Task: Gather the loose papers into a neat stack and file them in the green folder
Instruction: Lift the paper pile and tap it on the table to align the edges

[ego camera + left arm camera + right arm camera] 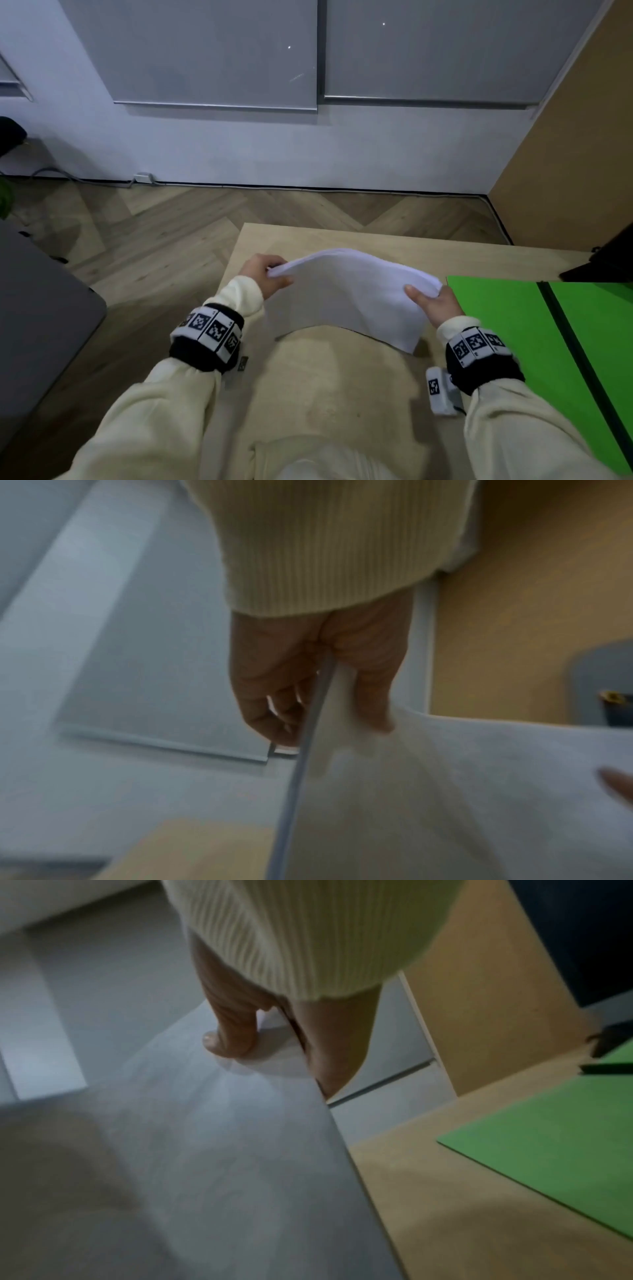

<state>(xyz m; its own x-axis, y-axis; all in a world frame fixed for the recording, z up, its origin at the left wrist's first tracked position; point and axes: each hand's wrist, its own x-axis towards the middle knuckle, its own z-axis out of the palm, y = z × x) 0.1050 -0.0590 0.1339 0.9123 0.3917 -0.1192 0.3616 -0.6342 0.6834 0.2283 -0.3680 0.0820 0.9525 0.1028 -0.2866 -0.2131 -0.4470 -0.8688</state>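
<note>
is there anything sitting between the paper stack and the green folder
Nothing visible. The paper stack hangs between left hand and right hand, with only bare table before the open green folder just to its right.

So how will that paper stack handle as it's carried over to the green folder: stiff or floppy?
Probably floppy: the paper stack arches between the left hand and right hand, which pinch opposite edges. It looks thin, so likely light. Loose sheets may fan or slip before reaching the green folder.
</note>
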